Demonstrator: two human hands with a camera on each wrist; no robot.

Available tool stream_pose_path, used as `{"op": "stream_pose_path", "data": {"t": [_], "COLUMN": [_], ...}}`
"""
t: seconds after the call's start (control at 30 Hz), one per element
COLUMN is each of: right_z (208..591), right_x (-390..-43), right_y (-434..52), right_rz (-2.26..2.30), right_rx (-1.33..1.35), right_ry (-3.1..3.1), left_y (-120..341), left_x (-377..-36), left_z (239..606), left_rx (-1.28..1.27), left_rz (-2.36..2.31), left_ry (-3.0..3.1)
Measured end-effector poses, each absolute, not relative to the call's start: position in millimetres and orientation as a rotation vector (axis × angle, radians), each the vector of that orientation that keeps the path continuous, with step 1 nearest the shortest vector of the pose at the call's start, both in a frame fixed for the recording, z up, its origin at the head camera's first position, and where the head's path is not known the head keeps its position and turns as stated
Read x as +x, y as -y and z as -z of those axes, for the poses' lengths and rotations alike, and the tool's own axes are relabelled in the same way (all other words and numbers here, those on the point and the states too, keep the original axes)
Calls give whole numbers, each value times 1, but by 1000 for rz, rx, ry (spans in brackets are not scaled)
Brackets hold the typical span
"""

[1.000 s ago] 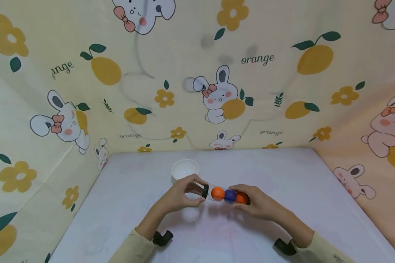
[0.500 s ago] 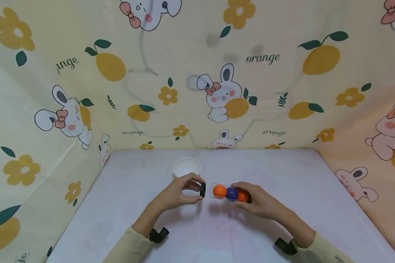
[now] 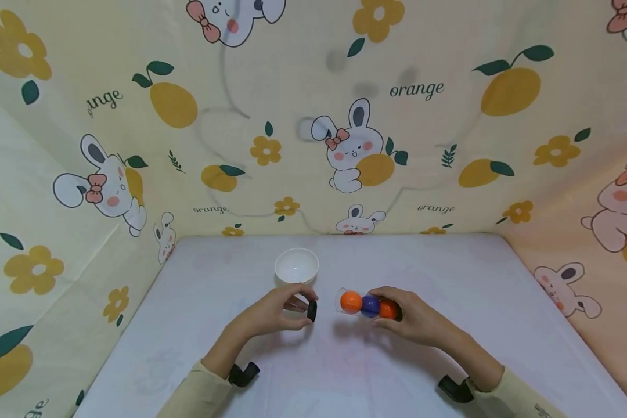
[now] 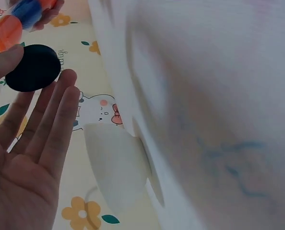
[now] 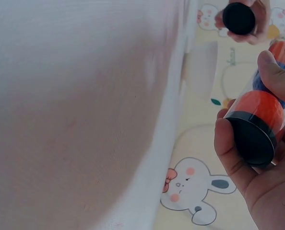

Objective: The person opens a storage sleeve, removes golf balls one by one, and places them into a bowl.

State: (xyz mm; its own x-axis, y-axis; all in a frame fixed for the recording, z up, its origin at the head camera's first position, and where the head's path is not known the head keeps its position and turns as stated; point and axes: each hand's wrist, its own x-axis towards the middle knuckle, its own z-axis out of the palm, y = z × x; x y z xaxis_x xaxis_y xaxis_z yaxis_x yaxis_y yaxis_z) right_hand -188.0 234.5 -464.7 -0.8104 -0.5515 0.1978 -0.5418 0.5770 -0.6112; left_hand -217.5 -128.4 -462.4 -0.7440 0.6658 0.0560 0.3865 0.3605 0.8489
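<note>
My right hand [image 3: 404, 316] grips a clear tube [image 3: 368, 305] that lies sideways above the table, with an orange ball [image 3: 351, 301], a blue ball [image 3: 370, 305] and another orange ball [image 3: 388, 310] inside. In the right wrist view the tube [image 5: 262, 120] shows a black base cap [image 5: 250, 140] in my fingers. My left hand [image 3: 279, 313] pinches a round black lid [image 3: 311, 311] between thumb and fingertips, a short gap left of the tube's open mouth. The left wrist view shows the lid [image 4: 33, 68] at my fingertips [image 4: 68, 79].
A white bowl [image 3: 296, 266] stands on the white table [image 3: 449, 278] just behind my left hand; it also appears as a pale bowl [image 4: 116, 165] in the left wrist view. Patterned cloth walls [image 3: 313, 145] close the back and both sides.
The black lid came off the tube's mouth and my left hand carried it leftward and down, widening the gap. The right hand kept holding the tube, nearly still.
</note>
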Motion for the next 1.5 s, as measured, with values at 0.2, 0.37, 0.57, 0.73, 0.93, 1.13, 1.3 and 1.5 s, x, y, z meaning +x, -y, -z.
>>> {"op": "stream_pose_path", "data": {"t": [0.2,0.37,0.57,0.73,0.93,1.13,1.3,1.5], "right_z": [464,465,466,467,466,466,467,465], "right_x": [-188,-188,-188,-188,-188,-189,-189,-189], "right_y": [-236,-237,-237,-237,-238,-238,-238,-239], "right_rz": [1068,1079,1086,1067,1070,1077,1073,1061], "right_rx": [-939,-952,-949,-924,-931,-927,-910,-895], "right_ry": [-2769,-2766,-2767,-2762,-2766,-2777,-2791,-2802], "left_y": [133,137,139,140,140,145,150,153], "left_x": [-218,-219,-219,-219,-219,-219,-217,-213], "left_z": [468,471,474,478,479,478,479,478], "left_rx": [981,923,844,855,856,885,908,901], "left_rz": [-1256,-1174,-1043,-972,-934,-919,-854,-782], "left_ry": [-2347,-2386,-2409,-2437,-2457,-2482,-2539,-2589]}}
